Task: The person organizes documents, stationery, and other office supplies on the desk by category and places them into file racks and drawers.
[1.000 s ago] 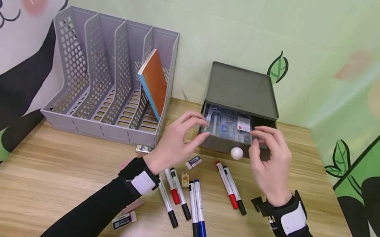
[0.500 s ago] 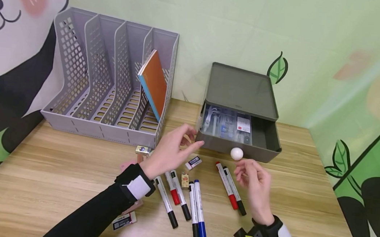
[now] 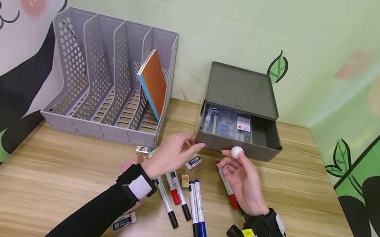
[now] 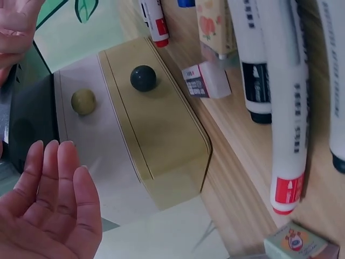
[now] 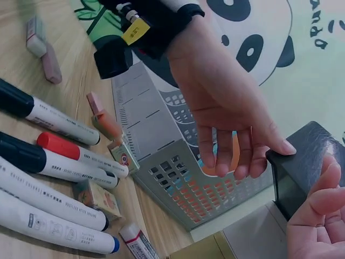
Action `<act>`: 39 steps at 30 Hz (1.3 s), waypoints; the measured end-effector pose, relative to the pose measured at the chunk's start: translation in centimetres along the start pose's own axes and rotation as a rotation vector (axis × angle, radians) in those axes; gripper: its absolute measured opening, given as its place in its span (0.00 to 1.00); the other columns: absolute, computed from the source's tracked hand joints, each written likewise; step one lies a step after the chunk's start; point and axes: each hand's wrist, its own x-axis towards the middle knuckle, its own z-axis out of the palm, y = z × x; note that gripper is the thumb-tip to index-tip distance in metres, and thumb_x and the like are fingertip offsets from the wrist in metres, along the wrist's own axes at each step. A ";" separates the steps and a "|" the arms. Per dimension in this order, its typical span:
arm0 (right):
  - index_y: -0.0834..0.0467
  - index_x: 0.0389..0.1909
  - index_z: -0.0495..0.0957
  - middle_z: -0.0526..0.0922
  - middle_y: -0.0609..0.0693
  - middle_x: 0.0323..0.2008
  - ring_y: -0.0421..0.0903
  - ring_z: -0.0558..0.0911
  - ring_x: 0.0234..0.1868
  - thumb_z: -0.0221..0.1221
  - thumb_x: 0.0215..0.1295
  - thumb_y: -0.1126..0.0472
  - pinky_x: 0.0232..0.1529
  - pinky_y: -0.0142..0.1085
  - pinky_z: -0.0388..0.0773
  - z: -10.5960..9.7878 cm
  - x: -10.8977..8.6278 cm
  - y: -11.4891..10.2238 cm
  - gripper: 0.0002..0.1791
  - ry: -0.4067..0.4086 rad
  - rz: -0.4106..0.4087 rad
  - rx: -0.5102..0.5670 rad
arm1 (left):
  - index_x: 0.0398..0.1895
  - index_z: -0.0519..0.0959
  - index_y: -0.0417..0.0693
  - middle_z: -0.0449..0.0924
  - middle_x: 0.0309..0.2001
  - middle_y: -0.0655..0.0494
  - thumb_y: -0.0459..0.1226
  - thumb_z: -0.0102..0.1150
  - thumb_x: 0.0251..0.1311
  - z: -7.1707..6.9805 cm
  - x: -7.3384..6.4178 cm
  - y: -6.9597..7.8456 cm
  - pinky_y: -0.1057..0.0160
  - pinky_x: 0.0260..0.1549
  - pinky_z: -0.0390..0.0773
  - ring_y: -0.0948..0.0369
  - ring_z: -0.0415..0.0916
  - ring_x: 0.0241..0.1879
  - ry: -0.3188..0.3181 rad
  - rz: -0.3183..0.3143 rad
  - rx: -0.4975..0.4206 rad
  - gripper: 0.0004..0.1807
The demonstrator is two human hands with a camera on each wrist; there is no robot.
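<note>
Two hands at a pulled-out drawer (image 3: 218,142) on the worktop (image 3: 303,190). The white knob (image 3: 237,150) at the middle of the drawer's front lies between the thumb and forefinger of the right hand (image 3: 246,185), which pinch it from the near side. The left hand (image 3: 171,154) holds nothing; its fingers are loosely bent, its thumb tip at the drawer's left front corner, and contact there cannot be told for certain. A card (image 3: 243,124) lies inside the drawer; a red marker (image 3: 226,184) lies partly under the line of the right hand.

Compared with one second earlier: both hands, then raised over the drawer, are lower, the right now at the knob. Half a second earlier, the right fingertips were just below the knob. The drawer shows no clear shift, and the card keeps its place.
</note>
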 end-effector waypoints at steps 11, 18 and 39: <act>0.54 0.48 0.82 0.83 0.47 0.37 0.40 0.77 0.39 0.39 0.80 0.50 0.42 0.28 0.73 -0.3 1.4 0.2 0.22 -0.020 -0.055 0.065 | 0.37 0.81 0.48 0.82 0.31 0.58 0.54 0.50 0.70 0.4 1.1 0.0 0.65 0.31 0.77 0.63 0.78 0.31 0.012 -0.065 -0.065 0.20; 0.54 0.47 0.82 0.82 0.47 0.36 0.41 0.77 0.38 0.42 0.78 0.48 0.40 0.28 0.73 -0.1 3.1 0.3 0.21 0.030 -0.064 0.089 | 0.41 0.80 0.48 0.82 0.32 0.57 0.55 0.47 0.71 0.7 2.1 -0.2 0.64 0.30 0.77 0.62 0.78 0.31 0.052 -0.127 -0.043 0.22; 0.57 0.38 0.83 0.82 0.47 0.27 0.39 0.77 0.28 0.57 0.65 0.40 0.29 0.26 0.73 -0.7 6.8 0.3 0.22 0.354 -0.113 -0.063 | 0.67 0.71 0.43 0.78 0.58 0.49 0.61 0.49 0.66 2.6 5.6 -0.1 0.55 0.46 0.76 0.55 0.77 0.46 0.236 -0.239 0.055 0.38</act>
